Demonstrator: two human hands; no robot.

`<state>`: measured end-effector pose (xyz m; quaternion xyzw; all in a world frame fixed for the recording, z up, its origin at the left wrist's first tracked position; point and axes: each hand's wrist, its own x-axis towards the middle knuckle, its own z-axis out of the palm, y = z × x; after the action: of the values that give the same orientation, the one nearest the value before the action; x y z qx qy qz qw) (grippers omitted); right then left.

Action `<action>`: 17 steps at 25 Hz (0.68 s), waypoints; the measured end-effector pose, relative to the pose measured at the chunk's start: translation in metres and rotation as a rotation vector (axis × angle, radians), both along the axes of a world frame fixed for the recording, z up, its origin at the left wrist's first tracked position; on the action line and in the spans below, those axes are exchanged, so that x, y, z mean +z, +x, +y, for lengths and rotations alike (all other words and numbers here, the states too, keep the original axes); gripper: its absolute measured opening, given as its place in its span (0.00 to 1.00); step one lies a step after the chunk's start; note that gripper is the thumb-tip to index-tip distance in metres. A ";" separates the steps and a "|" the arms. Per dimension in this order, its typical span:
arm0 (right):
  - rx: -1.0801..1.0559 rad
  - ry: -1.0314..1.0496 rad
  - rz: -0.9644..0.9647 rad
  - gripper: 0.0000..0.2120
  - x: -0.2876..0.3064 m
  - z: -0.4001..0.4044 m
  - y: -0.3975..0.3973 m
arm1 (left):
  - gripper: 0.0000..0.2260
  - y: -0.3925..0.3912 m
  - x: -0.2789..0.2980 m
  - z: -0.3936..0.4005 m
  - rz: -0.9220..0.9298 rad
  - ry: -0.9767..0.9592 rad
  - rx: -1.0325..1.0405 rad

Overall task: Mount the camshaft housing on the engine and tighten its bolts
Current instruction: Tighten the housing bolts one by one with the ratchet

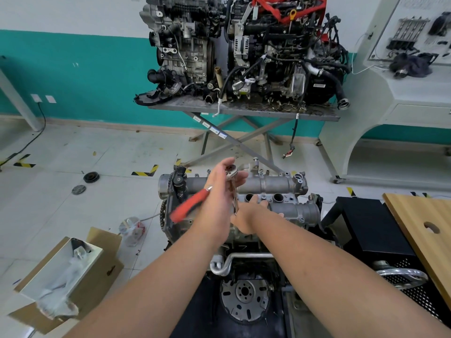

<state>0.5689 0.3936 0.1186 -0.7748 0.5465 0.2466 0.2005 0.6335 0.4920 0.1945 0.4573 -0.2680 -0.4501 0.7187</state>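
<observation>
- The camshaft housing (266, 189) already sits on top of the engine (234, 230), which stands on the floor in front of the person — so mounting looks done and the bolt-tightening step is in hand.
- The left hand (219, 191) has its grip closed round a ratchet wrench (231, 174) at the head; the red handle (189, 206) sticks out to the left and is blurred. A long extension (234, 198) hangs down from the head towards the housing.
- The right hand (246, 215) rests low on the near side of the housing, fingers reaching up beside the spark-plug wells. It seems to steady the lower end of the extension, but whether that grip is pinching it or lying flat I cannot tell.
- Next move, as I judge it: seat the socket squarely on a bolt head, keep the extension upright, then swing the handle. A tilted extension could slip off the bolt.
- Several bolts (261, 171) stand along the far edge of the housing; how tight they are cannot be seen.
- Containers: an open cardboard box (97, 259) on the floor at the left holds crumpled clear plastic wrapping (61, 293) and a pale part I cannot identify. Beside it lies a small plastic bag (131, 228) with red print — contents unclear.
</observation>
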 end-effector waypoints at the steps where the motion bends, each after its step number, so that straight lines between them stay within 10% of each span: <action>1: -0.003 -0.003 0.001 0.30 0.003 0.002 0.001 | 0.19 0.001 0.005 -0.001 0.101 0.021 -0.036; 7: -0.014 0.023 -0.034 0.28 0.012 0.004 -0.001 | 0.12 0.021 0.029 -0.022 -0.069 0.408 -0.075; 13: 0.004 0.008 -0.073 0.25 0.016 0.008 -0.007 | 0.08 0.030 0.074 -0.038 -1.439 0.597 -0.372; 17: 0.006 -0.011 -0.061 0.27 0.014 0.006 -0.005 | 0.12 0.015 0.073 -0.038 -1.949 0.481 -0.415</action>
<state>0.5638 0.3995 0.1325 -0.7848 0.5391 0.2202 0.2119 0.6482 0.4535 0.2674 0.7009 -0.7120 -0.0399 -0.0144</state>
